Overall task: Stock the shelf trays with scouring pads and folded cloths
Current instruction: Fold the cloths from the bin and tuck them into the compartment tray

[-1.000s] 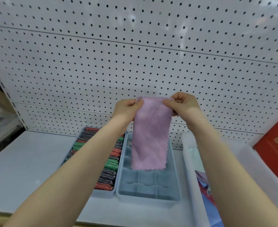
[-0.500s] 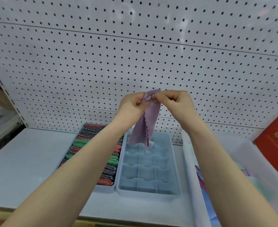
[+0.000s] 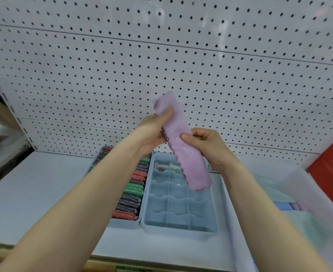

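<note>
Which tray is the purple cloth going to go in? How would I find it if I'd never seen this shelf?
Start at the white pegboard wall and look down to the shelf below it. Two trays sit side by side there, under the hands folding the purple cloth. The divided tray is the right one: pale blue with almost bare compartments, while its left neighbour is packed with red, green and dark scouring pads.

shop (pegboard point(image 3: 161, 75) shelving)
</note>
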`<state>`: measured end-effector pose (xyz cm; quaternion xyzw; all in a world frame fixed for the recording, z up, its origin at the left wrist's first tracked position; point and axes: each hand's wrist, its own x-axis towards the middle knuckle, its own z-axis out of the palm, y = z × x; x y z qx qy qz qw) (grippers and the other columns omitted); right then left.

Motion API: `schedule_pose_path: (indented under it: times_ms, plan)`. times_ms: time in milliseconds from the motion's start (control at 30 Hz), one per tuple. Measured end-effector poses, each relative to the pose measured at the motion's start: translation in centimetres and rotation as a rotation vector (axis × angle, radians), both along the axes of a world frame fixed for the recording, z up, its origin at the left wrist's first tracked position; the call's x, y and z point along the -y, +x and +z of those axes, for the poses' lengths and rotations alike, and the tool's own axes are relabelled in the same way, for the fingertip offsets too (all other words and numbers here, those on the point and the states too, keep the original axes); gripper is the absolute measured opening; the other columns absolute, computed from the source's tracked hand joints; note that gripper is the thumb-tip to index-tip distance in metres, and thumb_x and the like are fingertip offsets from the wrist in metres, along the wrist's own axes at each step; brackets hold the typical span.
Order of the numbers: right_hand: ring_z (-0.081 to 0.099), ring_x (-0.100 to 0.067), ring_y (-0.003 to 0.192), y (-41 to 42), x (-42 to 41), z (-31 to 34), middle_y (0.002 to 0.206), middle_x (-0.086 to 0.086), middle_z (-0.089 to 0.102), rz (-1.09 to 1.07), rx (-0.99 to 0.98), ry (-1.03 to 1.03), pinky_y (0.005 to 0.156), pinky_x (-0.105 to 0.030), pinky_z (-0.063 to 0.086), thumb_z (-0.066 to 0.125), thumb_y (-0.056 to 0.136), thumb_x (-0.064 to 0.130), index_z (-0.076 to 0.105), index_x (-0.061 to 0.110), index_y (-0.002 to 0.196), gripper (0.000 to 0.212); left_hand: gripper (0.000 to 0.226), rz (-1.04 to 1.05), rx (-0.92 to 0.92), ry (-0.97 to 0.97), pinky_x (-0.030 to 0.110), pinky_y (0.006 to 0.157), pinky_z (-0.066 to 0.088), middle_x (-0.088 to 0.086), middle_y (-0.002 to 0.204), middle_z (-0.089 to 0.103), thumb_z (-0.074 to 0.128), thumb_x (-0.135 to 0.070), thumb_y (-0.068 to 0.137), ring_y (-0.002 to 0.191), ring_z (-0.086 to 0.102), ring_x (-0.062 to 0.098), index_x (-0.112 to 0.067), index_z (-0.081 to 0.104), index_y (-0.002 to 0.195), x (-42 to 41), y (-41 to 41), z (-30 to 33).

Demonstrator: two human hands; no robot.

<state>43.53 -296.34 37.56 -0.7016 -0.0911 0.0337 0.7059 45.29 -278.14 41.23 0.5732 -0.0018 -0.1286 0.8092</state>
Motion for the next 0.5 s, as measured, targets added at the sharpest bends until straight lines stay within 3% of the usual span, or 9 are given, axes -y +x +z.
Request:
schedule_pose_path:
  times_ms: [100, 167, 267, 367, 433, 500]
  plan:
    - [0.070, -0.015, 0.068, -0.1, -0.1, -0.5, 0.080, -0.009, 0.075, -0.056, -0.025, -0.070, 0.063, -0.026, 0.057, 0.074, 0.085, 0.012, 0.073, 0.007, 0.089, 0.007, 0.027, -0.106, -0.066, 0.231, 0.026, 0.067, 0.060, 0.011, 0.102, 0.074, 0.070, -0.009, 0.088, 0.085, 0.074, 0.021, -0.003, 0.062, 0.113, 0.5, -1.0, -2.9]
    - [0.071, -0.018, 0.069, -0.1, 0.0, -0.9, 0.084, -0.012, 0.076, -0.080, -0.058, -0.121, 0.065, -0.029, 0.057, 0.072, 0.087, 0.012, 0.072, 0.010, 0.097, 0.010, 0.030, -0.068, -0.055, 0.241, 0.025, 0.065, 0.060, 0.010, 0.101, 0.073, 0.068, 0.000, 0.087, 0.081, 0.073, 0.018, -0.003, 0.063, 0.116, 0.8, -1.4, -4.1]
    - [0.070, -0.019, 0.068, -0.1, 0.3, -0.8, 0.083, -0.011, 0.075, -0.077, -0.076, -0.074, 0.062, -0.027, 0.055, 0.066, 0.090, 0.004, 0.070, 0.015, 0.105, 0.019, 0.032, 0.038, 0.152, 0.268, 0.026, 0.068, 0.060, 0.005, 0.097, 0.071, 0.066, 0.007, 0.085, 0.085, 0.069, 0.021, -0.010, 0.066, 0.113, 1.0, -1.2, -4.1]
    - [0.068, -0.017, 0.067, 0.2, 0.4, 0.4, 0.077, -0.006, 0.074, -0.077, -0.019, 0.049, 0.061, -0.025, 0.055, 0.060, 0.089, -0.007, 0.072, 0.010, 0.093, 0.021, 0.032, 0.155, 0.455, 0.419, 0.033, 0.080, 0.058, 0.002, 0.098, 0.068, 0.062, 0.015, 0.081, 0.087, 0.066, 0.020, -0.015, 0.073, 0.085, 0.9, -1.1, -2.9]
    - [0.063, -0.012, 0.059, 0.3, 0.5, 1.1, 0.068, -0.001, 0.070, -0.075, 0.011, 0.055, 0.055, -0.021, 0.051, 0.056, 0.087, -0.013, 0.073, 0.015, 0.073, 0.035, 0.048, 0.179, 0.601, 0.444, 0.022, 0.076, 0.052, -0.007, 0.090, 0.064, 0.054, 0.021, 0.077, 0.083, 0.062, 0.004, -0.023, 0.072, 0.066, 0.8, -1.4, -2.2]
    - [0.054, -0.007, 0.051, 0.2, 0.6, 1.7, 0.061, 0.003, 0.065, -0.046, 0.031, 0.031, 0.048, -0.016, 0.044, 0.047, 0.089, -0.015, 0.071, 0.020, 0.062, 0.051, 0.055, 0.188, 0.670, 0.464, 0.010, 0.074, 0.043, -0.011, 0.090, 0.061, 0.053, 0.020, 0.077, 0.082, 0.057, -0.005, -0.029, 0.072, 0.063, 0.7, -1.7, -1.9]
